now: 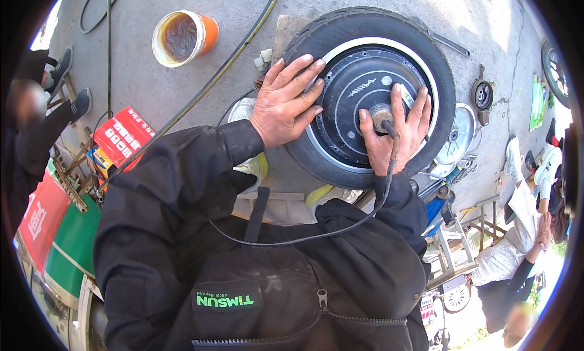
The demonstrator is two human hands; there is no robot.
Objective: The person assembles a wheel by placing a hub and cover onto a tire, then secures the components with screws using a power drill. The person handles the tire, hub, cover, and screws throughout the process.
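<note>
My left hand lies open, palm flat on the tyre at its left side. My right hand lies open on the black hub motor, fingers spread around the centre axle. The wheel lies flat, directly ahead of me; the cable runs from the axle toward my chest.

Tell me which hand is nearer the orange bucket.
Left. The left hand lies on the tyre's left side, toward the orange bucket; the right hand rests farther away over the hub.
</note>
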